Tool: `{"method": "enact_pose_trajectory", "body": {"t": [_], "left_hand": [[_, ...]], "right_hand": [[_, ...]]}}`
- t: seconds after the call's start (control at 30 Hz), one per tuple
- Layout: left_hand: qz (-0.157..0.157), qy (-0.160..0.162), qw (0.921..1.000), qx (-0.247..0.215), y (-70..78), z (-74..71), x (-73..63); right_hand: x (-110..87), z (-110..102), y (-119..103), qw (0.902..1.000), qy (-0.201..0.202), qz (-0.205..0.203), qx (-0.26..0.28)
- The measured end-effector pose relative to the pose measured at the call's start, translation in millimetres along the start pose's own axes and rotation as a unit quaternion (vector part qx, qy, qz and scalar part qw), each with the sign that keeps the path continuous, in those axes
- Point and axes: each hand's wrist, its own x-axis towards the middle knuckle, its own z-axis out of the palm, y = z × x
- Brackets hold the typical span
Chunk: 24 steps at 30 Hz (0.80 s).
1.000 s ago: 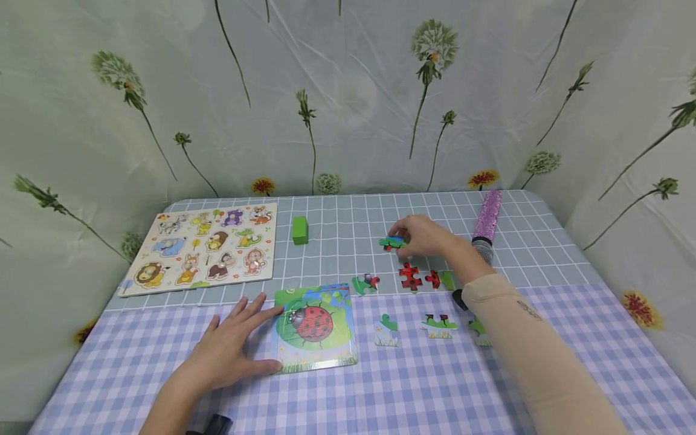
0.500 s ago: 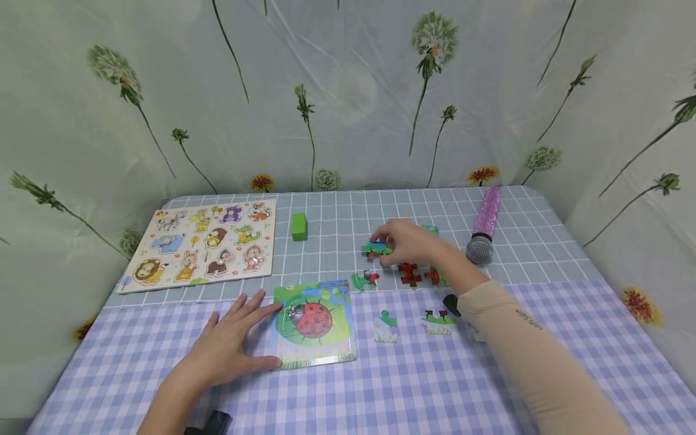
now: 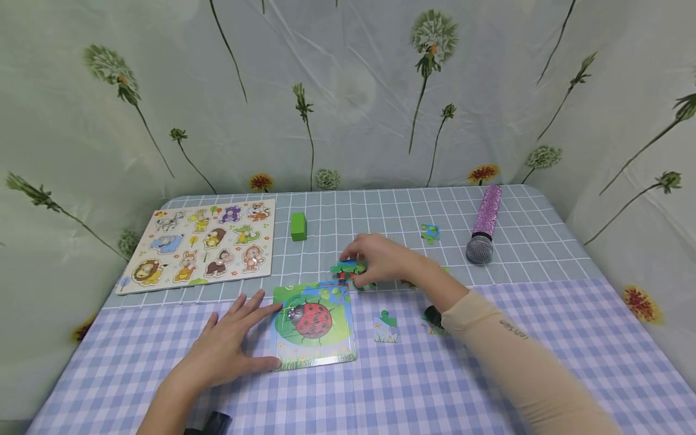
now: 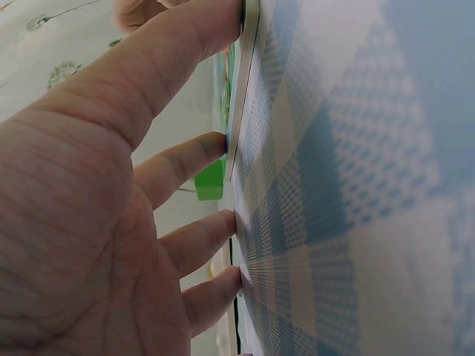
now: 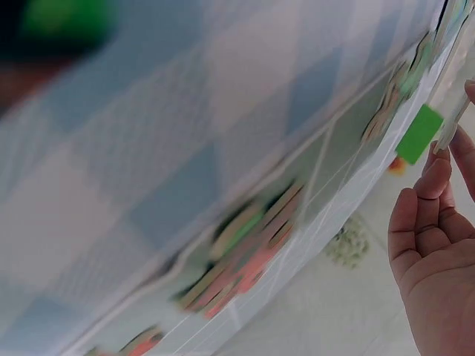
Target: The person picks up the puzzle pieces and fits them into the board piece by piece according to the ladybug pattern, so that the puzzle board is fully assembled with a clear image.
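The ladybug puzzle board [image 3: 314,355] lies flat on the checked cloth in the head view. My left hand [image 3: 224,347] is spread along its left side, thumb at the near left corner and index fingertip at the left edge. Over the board's far right corner, my right hand [image 3: 383,260] pinches a green, blue and red jigsaw piece [image 3: 342,269] between thumb and fingers. That piece shows edge-on in the right wrist view. Another jigsaw piece [image 3: 385,329] lies to the right of the board. My right hand and forearm partly cover several more pieces.
An animal peg puzzle [image 3: 179,257] lies at the back left, with a green block [image 3: 298,227] beside it. At the back right are a loose jigsaw piece [image 3: 430,233] and a purple glitter microphone [image 3: 480,248]. Patterned fabric [image 3: 359,109] hangs behind the table.
My right hand has carried the jigsaw piece left and toward me, to the board's far right corner. The left hand has stayed in place.
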Motion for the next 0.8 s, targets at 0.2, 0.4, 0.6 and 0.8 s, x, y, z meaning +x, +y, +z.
{"method": "enact_pose_trajectory", "body": {"t": [0.2,0.4,0.6,0.8], "left_hand": [[-0.002,-0.004,1.0000,-0.002,0.5,-0.2,1.1],[-0.002,-0.005,1.0000,-0.001,1.0,-0.8,2.3],[0.002,0.003,1.0000,0.002,0.6,-1.1,0.5],[0.004,-0.001,1.0000,0.005,-0.9,-1.0,0.7]], "right_hand": [[6.1,9.4,-14.4,0.9997,-0.014,-0.018,0.002],[13.2,17.1,-27.5,0.9988,-0.030,-0.038,-0.008],[21.8,26.2,-37.7,0.9970,-0.043,-0.062,-0.017],[29.2,32.1,-45.8,0.9954,-0.051,-0.076,-0.030]]}}
